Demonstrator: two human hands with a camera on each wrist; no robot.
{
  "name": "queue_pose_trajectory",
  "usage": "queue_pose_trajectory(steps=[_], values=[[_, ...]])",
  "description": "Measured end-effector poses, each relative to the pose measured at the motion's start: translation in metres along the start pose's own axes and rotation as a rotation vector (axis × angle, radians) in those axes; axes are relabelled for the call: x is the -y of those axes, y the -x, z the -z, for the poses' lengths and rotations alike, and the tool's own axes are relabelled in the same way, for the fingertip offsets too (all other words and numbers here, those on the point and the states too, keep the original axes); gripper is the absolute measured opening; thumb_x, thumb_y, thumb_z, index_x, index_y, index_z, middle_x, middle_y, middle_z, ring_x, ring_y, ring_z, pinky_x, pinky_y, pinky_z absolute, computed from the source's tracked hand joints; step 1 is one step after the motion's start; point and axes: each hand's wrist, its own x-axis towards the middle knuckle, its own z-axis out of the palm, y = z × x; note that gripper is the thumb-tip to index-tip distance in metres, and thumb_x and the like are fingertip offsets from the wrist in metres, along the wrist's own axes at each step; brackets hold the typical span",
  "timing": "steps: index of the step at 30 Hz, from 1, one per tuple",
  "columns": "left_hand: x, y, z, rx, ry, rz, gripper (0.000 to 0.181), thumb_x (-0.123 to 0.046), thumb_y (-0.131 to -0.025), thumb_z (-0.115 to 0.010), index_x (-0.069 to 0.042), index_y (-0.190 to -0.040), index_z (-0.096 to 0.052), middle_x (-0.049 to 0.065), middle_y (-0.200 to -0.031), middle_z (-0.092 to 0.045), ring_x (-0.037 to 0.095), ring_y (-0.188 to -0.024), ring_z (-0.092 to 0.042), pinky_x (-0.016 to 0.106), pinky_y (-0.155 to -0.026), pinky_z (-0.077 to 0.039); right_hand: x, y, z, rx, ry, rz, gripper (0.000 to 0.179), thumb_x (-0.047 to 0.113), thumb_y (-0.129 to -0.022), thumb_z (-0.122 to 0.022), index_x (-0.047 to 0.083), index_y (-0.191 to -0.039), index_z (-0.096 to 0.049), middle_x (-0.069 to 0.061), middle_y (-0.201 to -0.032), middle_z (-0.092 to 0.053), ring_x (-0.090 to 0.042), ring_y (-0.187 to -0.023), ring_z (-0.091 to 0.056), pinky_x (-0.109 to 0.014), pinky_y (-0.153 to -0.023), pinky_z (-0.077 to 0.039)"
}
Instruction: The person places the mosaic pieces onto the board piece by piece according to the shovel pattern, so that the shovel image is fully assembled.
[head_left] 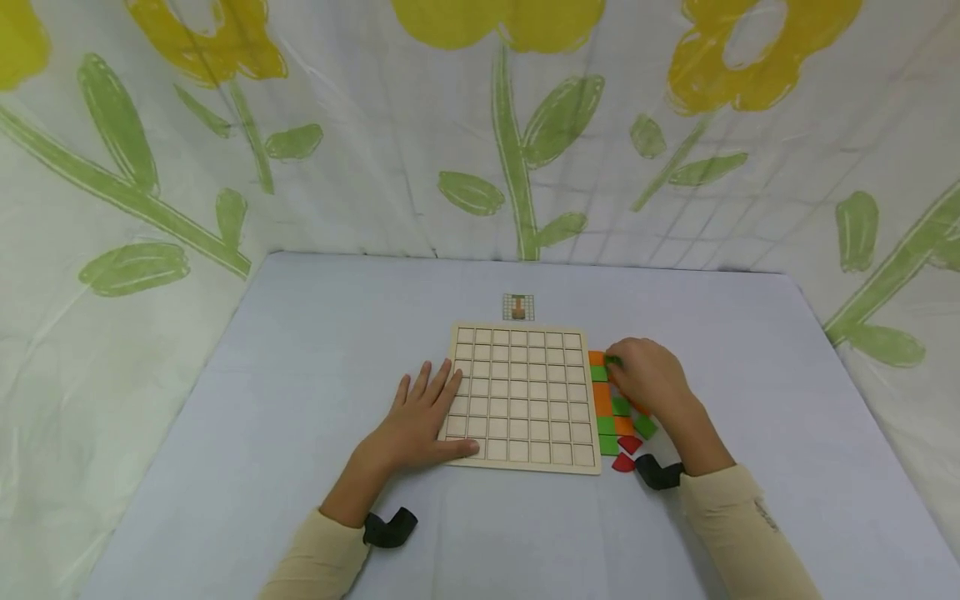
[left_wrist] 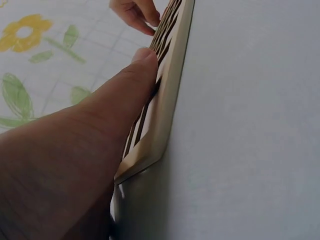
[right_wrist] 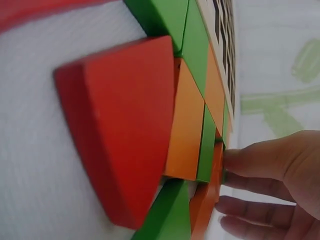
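Note:
A wooden grid board (head_left: 525, 469) lies flat in front of me, its square cells bare. My left hand (head_left: 420, 425) rests on its left side with fingers spread, the thumb (left_wrist: 125, 80) lying over the near left corner. Beside the board's right edge, my right hand (head_left: 648, 375) pinches a small green block (head_left: 614, 361) at the far end of the loose pieces. In the right wrist view the thumb and fingers (right_wrist: 260, 162) curl in around it, covering most of it. Orange blocks (head_left: 602, 398) and green blocks (head_left: 608, 446) lie along that edge.
Two red wedge-shaped blocks (head_left: 623, 463) lie at the near end of the pieces, one large in the right wrist view (right_wrist: 127, 125). Beyond the board is a small printed pattern card (head_left: 518, 307). A white cloth covers the table (head_left: 337, 317); a flower-painted curtain (head_left: 375, 142) hangs behind.

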Motion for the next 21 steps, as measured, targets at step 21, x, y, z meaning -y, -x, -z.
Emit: queue_pose_trajectory(steps=[21], values=[[-0.002,0.0023,-0.0042,-0.02,-0.053,0.002,0.11,-0.075,-0.088,-0.053,-0.007,-0.162,-0.008,0.014,-0.167,0.002,0.039,-0.151,0.008,0.062,-0.115,0.004,-0.0051,-0.005,-0.0011,-0.017,0.044,0.116,0.015,0.004,-0.094,-0.068,-0.004,-0.107,-0.072,-0.017,-0.106,-0.07,-0.034,-0.097,-0.065,-0.048,-0.085,-0.053]])
